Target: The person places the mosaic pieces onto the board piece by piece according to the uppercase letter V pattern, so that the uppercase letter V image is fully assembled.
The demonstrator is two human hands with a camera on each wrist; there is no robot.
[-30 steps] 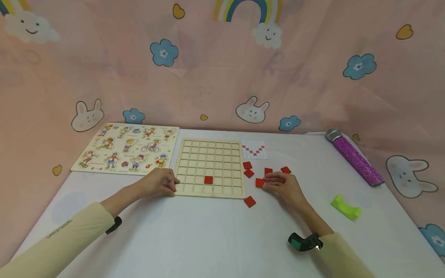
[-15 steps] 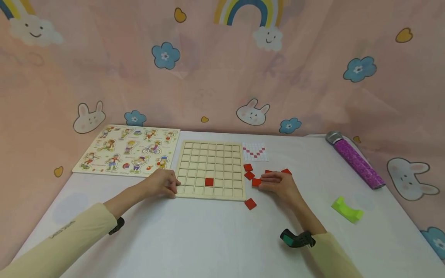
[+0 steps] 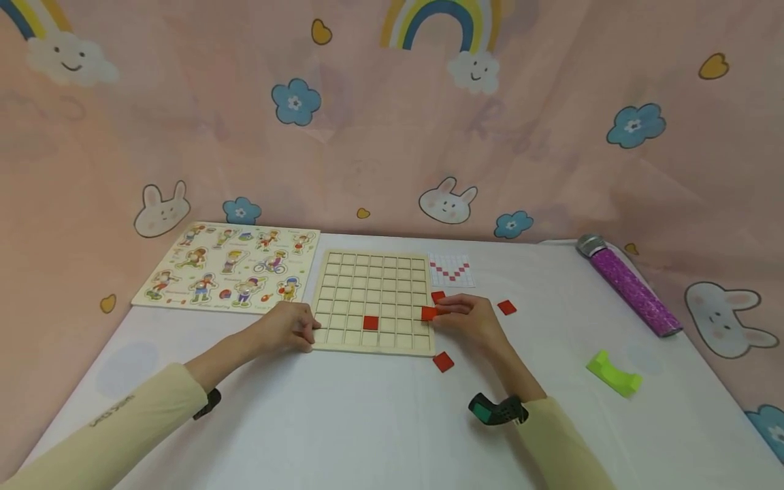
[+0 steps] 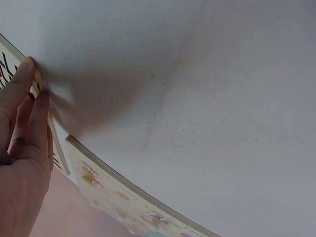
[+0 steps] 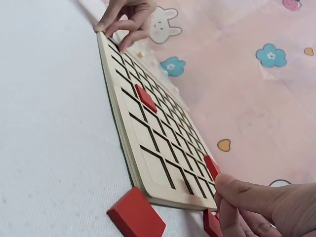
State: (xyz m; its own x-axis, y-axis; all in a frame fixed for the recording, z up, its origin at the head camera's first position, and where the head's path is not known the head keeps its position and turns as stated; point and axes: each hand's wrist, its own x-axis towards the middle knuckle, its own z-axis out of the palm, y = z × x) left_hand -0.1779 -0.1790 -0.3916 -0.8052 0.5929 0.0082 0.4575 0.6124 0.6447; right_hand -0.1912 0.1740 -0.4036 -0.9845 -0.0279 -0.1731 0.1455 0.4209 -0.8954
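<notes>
My left hand (image 3: 286, 327) pinches the near left edge of a wooden grid board (image 3: 343, 352), thumb and fingers at its rim in the left wrist view. One red square tile (image 3: 370, 323) sits in a cell of the second row from the near edge. Between thumb and fingers, my right hand (image 3: 474, 323) holds another red tile (image 3: 428, 314) above the board's right edge. Beside the board lie loose red tiles: one near its front right corner (image 3: 444, 362), one farther right (image 3: 507, 307), and one partly behind my right fingers (image 3: 437, 297). Others may be hidden under that hand.
A small card (image 3: 452, 270) printed with a red V of squares lies at the board's far right. Left of the board is a picture puzzle board (image 3: 226, 265). A purple glittery microphone (image 3: 631, 286) and a green curved stand (image 3: 614, 373) are on the right.
My right hand has carried its red tile leftward, from among the loose tiles to the board's right edge. My left hand stays on the board.
</notes>
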